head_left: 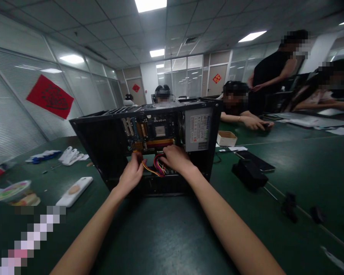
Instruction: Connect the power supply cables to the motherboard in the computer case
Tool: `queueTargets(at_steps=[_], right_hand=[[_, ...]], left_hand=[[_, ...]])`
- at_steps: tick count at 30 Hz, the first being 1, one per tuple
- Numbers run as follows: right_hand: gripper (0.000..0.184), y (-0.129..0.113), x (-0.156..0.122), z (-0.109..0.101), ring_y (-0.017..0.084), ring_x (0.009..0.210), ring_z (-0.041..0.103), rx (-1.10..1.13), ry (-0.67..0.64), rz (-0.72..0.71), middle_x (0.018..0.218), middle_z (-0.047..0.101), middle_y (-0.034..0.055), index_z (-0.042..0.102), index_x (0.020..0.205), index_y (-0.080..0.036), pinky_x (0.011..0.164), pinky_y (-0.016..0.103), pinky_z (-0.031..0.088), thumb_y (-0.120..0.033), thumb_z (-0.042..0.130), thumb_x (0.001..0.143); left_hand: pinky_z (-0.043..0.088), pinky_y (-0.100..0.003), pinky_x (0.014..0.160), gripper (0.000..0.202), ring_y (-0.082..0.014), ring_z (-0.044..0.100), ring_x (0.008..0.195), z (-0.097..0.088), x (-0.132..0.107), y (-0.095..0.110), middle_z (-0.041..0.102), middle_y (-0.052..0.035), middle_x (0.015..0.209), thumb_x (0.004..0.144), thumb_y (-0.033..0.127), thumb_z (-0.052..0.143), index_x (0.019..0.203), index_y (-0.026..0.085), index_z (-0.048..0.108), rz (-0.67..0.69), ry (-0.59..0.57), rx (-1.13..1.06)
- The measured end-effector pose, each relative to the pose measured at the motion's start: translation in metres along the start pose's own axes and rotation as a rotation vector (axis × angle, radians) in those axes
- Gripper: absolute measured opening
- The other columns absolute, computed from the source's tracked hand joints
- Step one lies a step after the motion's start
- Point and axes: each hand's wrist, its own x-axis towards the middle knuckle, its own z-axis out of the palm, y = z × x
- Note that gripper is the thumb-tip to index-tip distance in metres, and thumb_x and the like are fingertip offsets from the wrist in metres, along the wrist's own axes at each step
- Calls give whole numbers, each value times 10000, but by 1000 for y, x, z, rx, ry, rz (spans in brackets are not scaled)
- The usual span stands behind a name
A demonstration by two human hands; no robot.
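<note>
A black computer case stands on the green table in front of me, its open side towards me. Inside it are a motherboard and, at upper right, a silver power supply with a white label. My left hand reaches in below the motherboard's lower edge, fingers closed on a yellow and red power cable. My right hand is closed beside a looped bundle of coloured wires, below the red and yellow memory slots. Its fingertips are partly hidden, so what they pinch is unclear.
Left on the table lie a white phone, white gloves and a plastic bowl. Right are a small open box, a black block-shaped object and a dark flat panel. Co-workers sit and stand beyond; one's hands rest across the table.
</note>
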Motion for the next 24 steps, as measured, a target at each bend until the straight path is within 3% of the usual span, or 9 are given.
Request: queueTargets(at_steps=[4, 9, 11, 15, 18, 21, 24], right_hand=[[211, 5, 3, 2, 257, 1100, 544, -2, 70, 112, 1122, 622, 151, 616, 1031, -122, 934, 333, 430, -283, 519, 934], [271, 5, 2, 3, 247, 1037, 582, 49, 30, 210, 1163, 603, 153, 569, 1155, -126, 886, 344, 464, -218, 486, 915], [263, 5, 2, 3, 253, 1039, 593, 41, 11, 214, 1176, 607, 148, 592, 1134, -140, 874, 347, 475, -226, 493, 907], [239, 6, 1, 6, 269, 1096, 586, 8, 4, 214, 1231, 600, 167, 665, 1031, -120, 903, 336, 476, -234, 532, 868], [260, 7, 1, 9, 258, 1083, 597, 4, -7, 204, 1209, 621, 159, 681, 1042, -125, 897, 323, 481, -240, 549, 848], [280, 8, 0, 11, 258, 1075, 604, 13, -18, 195, 1158, 648, 147, 686, 1054, -134, 908, 334, 482, -271, 541, 858], [286, 9, 1, 11, 274, 1111, 594, 13, -18, 200, 1150, 654, 153, 694, 1043, -124, 940, 347, 473, -276, 543, 854]], left_hand=[[481, -311, 769, 256, -207, 638, 842, -6, 4, -8, 673, -60, 913, 877, 415, 577, 926, 168, 622, 9, 167, -89], [480, -312, 842, 247, -205, 624, 959, -13, 14, -15, 644, -69, 1019, 845, 392, 635, 899, 176, 741, 173, 193, -121], [488, -315, 822, 255, -203, 620, 933, -10, 24, -14, 632, -70, 993, 859, 380, 621, 951, 182, 752, 231, 135, -74], [487, -347, 906, 262, -221, 628, 1008, 4, 53, -7, 661, -89, 1070, 858, 265, 611, 1086, 179, 708, 428, -128, 28], [512, -339, 879, 392, -204, 663, 957, 18, 71, -3, 704, -54, 1015, 821, 214, 653, 1211, 190, 613, 413, -232, 13], [530, -300, 796, 271, -191, 684, 873, 28, 81, -4, 721, -26, 912, 799, 186, 673, 1067, 180, 639, 334, -222, 32], [522, -288, 801, 114, -193, 689, 890, 33, 84, -9, 729, -37, 921, 809, 173, 658, 922, 172, 675, 381, -217, 114]])
